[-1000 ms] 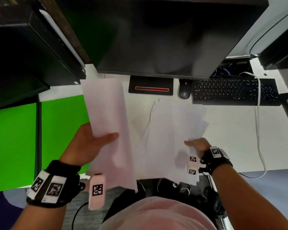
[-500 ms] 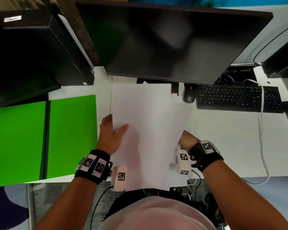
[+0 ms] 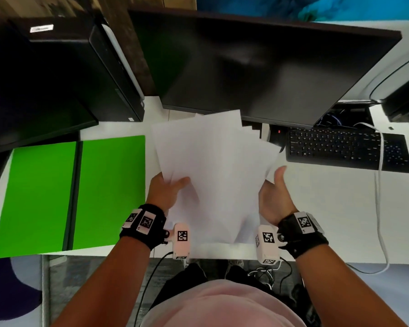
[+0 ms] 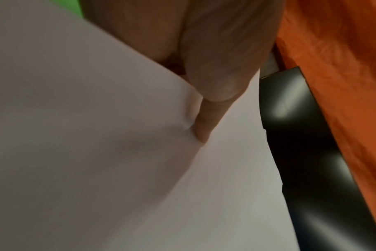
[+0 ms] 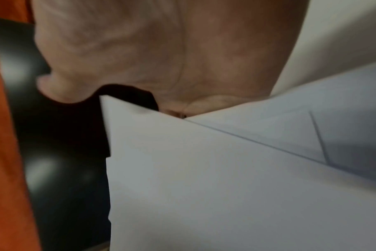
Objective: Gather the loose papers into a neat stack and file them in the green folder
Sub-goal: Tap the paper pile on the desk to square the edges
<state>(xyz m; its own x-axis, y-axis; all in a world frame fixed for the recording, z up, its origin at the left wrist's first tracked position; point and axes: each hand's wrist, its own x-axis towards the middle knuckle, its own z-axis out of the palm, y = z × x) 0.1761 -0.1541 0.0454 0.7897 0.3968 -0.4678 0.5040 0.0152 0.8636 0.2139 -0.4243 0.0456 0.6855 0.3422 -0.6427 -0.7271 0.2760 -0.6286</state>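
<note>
Beside the green folder (image 3: 80,194), the left hand (image 3: 165,192) pinches the fanned papers (image 3: 213,171) while the right hand (image 3: 273,199), fingers relaxed, should tap their edges square.

Bare white desk (image 3: 316,197) lies open to the right of the papers (image 3: 213,173), while the monitor (image 3: 257,67) overhangs just behind, the keyboard (image 3: 340,147) blocks back-right and the open green folder (image 3: 57,192) fills the left.

papers (image 3: 213,166): fanned, uneven sheaf above white desk (image 3: 316,208)
left hand (image 3: 165,192): thumb pinching left edge
right hand (image 3: 273,199): at right edge, thumb up
green folder (image 3: 69,194): open, left
</note>
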